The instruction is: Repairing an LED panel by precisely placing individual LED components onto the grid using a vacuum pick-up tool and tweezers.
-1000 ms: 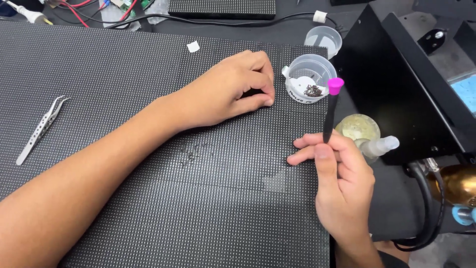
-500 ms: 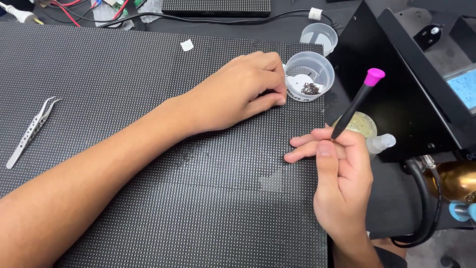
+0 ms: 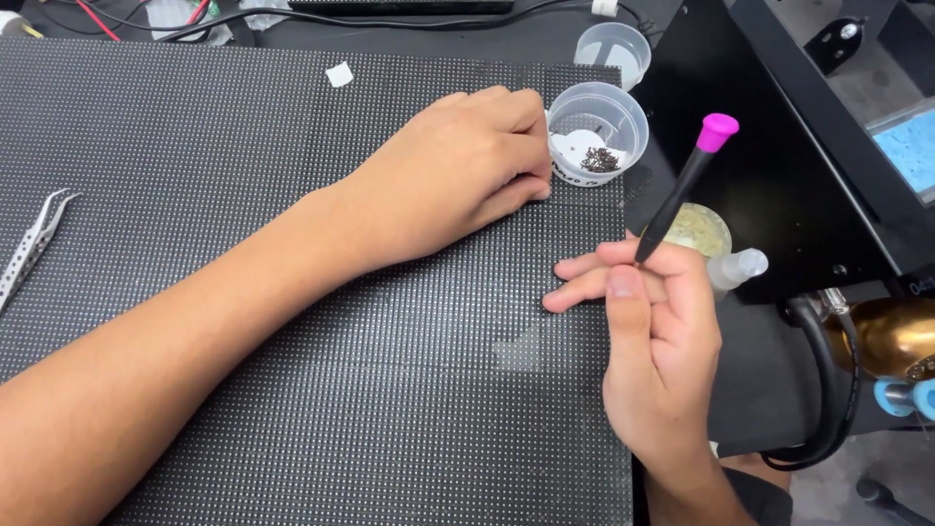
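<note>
Tool tipped up in the right hand, left fist parked on the dotted panel.

From here, left to right: metal tweezers (image 3: 31, 245) lie at the edge of the big black panel (image 3: 243, 390), a matte sheet covered in a fine grid of tiny dots. The left hand (image 3: 458, 175) rests on it curled into a loose fist, holding nothing I can see, knuckles touching the clear plastic cup (image 3: 596, 122) of small dark bits. The right hand (image 3: 653, 341) pinches a slim black tool (image 3: 682, 190) with a rounded pink cap between thumb and fingers; since a moment ago it has swung more upright, cap raised above the hand, over the panel's right edge, with the left fist much as before.
</note>
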